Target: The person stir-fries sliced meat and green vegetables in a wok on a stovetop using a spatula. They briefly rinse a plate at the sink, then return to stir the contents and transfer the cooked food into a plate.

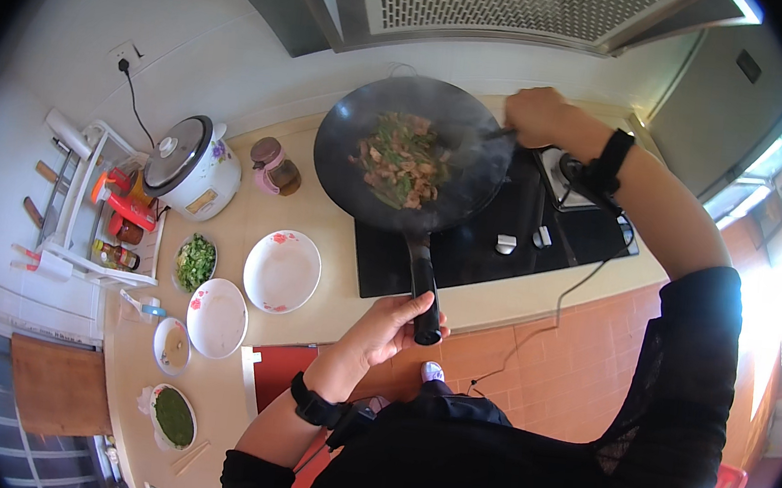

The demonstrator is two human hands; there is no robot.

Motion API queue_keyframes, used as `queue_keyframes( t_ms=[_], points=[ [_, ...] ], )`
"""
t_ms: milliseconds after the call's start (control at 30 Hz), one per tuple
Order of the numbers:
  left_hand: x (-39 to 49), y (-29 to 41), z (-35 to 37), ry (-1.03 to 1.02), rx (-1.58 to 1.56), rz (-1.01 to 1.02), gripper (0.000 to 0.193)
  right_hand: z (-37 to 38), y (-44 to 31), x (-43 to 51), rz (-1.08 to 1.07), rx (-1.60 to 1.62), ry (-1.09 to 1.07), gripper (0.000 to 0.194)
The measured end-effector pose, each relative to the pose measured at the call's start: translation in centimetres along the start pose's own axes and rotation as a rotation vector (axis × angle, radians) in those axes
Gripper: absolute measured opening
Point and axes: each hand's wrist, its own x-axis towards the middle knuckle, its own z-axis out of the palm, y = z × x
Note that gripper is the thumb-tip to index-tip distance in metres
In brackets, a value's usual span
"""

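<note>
A large dark wok (342,167) stands on the left side of the black gas hob (389,265), with steam rising from it. Sliced meat with green vegetable pieces (403,163) lies heaped in its middle. My left hand (397,323) is wrapped around the wok's black handle (423,276), close to its end. Over the wok's right rim, my right hand (544,117) grips a dark-handled cooking utensil (499,134). The utensil's working end reaches into the wok, blurred by steam. Two floral white plates, a larger one (282,272) and another (217,319), sit left of the hob.
A rice cooker (202,167), a lidded glass jar (276,166) and a condiment rack (87,212) line the left wall. Nearby are chopped greens (195,262), a small bowl (172,346) and a bowl of green food (173,418). A range hood (495,5) overhangs the wok. A cable (560,304) hangs from my right wrist.
</note>
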Motion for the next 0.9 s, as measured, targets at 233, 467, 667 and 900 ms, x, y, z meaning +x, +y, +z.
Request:
queue_keyframes(
  t_ms=[233,467,667,900],
  points=[
    [-0.2,0.4,0.4,0.009,-0.017,-0.034,0.033,5.9,3.1,8.0,0.191,0.221,-0.039,0.04],
    [-0.3,0.6,0.3,0.017,0.008,-0.037,0.035,3.3,-0.2,9.2,-0.167,-0.014,0.185,0.038],
    [-0.3,0.3,0.2,0.026,0.022,-0.001,0.037,-0.8,2.4,3.8,-0.301,-0.217,0.345,0.036],
    [-0.3,0.3,0.3,0.045,-0.021,-0.015,0.036,1.5,4.7,4.2,0.093,0.347,-0.748,0.033]
  ],
)
